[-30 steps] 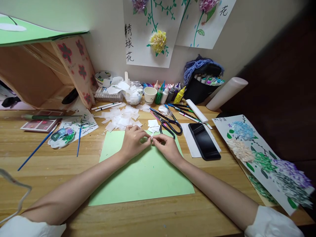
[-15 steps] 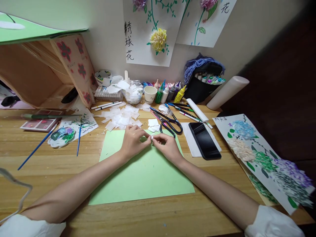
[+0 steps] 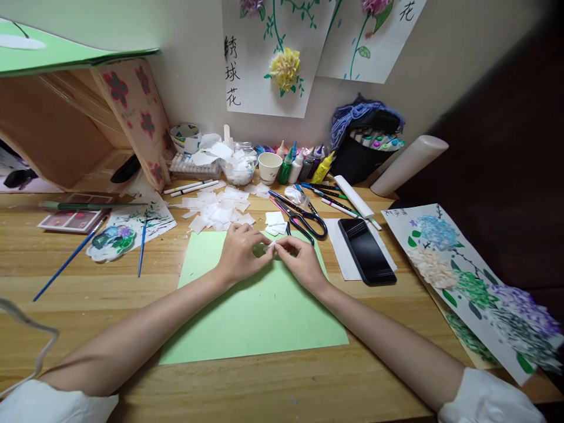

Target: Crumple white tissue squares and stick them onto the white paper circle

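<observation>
Between the fingertips of both hands is a small piece of white paper, mostly covered by the fingers. My left hand pinches it from the left, and my right hand pinches it from the right. Both hands are over the upper part of a light green sheet. Just beyond the fingers lies a small stack of white paper squares. Many loose white paper pieces spread behind my left hand. Black-handled scissors rest past my right hand.
A phone lies on white paper at right, beside a picture with paper flowers. Paint bottles, a paper cup and a black pen holder line the back. Brushes and a paint palette sit left, near a decorated box.
Both hands stay together over the green sheet, with small finger shifts on the white paper piece. The whole view has moved slightly.
</observation>
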Action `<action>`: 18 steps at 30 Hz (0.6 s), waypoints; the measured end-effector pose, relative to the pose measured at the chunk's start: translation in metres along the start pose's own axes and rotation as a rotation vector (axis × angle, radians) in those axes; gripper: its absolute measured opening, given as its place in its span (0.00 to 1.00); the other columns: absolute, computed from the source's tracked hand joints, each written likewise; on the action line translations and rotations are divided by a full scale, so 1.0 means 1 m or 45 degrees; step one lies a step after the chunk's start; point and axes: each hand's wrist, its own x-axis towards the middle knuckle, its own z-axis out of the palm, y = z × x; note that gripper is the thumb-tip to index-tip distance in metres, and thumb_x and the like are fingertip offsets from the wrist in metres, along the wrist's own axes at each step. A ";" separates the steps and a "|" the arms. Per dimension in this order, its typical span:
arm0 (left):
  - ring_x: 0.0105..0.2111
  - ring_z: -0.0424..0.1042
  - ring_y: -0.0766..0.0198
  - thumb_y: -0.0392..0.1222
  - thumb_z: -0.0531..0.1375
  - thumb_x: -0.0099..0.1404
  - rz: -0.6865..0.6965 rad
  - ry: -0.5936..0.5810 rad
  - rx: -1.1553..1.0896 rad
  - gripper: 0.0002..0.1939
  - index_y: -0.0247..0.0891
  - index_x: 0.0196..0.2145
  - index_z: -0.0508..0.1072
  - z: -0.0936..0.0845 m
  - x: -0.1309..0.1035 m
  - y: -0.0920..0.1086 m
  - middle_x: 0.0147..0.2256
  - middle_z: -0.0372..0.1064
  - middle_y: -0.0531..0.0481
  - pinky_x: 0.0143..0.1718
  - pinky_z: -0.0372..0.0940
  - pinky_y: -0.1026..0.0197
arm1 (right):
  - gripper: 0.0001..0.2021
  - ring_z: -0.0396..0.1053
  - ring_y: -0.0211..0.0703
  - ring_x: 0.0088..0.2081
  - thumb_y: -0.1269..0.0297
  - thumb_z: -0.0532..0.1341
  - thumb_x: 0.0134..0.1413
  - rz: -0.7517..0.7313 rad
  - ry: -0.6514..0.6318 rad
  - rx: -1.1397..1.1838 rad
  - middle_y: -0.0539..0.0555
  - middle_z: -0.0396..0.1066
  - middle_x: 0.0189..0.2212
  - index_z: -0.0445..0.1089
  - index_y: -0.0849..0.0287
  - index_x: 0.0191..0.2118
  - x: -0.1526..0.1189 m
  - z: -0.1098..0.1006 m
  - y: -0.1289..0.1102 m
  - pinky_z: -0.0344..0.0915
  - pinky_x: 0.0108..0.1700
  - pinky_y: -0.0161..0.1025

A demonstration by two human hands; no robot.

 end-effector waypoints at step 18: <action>0.30 0.64 0.64 0.42 0.53 0.62 -0.332 0.002 -0.144 0.09 0.38 0.26 0.68 -0.004 0.006 -0.003 0.26 0.67 0.53 0.38 0.55 0.58 | 0.06 0.61 0.37 0.28 0.65 0.55 0.52 0.016 0.010 -0.055 0.49 0.65 0.25 0.64 0.59 0.27 -0.001 -0.001 -0.003 0.57 0.31 0.34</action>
